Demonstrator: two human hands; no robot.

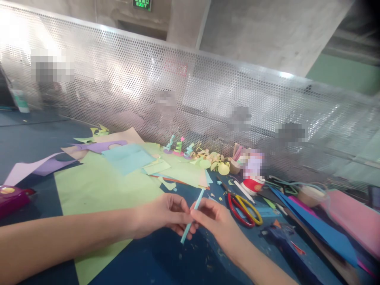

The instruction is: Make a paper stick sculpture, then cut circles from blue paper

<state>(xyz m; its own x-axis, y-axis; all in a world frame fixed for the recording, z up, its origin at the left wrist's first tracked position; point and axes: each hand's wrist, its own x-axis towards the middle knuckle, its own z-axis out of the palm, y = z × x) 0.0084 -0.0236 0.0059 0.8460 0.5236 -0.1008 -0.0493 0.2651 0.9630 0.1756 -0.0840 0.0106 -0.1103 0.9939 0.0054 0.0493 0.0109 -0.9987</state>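
Note:
A narrow light-blue paper strip (186,233) slants between my two hands above the dark blue table. My left hand (166,213) is closed, its thumb and fingertips pinching the strip near its middle. From the other side, my right hand (215,217) grips the same strip between thumb and forefinger, with the fingertips of both hands touching or nearly so. The strip's upper end points away from me and its lower end toward me. Under my left forearm lies a large light-green paper sheet (95,202), with a light-blue sheet (129,156) on top of it.
Right of my hands lie scissors with red and yellow handles (242,209) and a dark blue glue gun (291,241). Small spiral paper pieces (179,146) stand at the back before a perforated metal screen (142,79). A magenta tool (14,200) sits far left.

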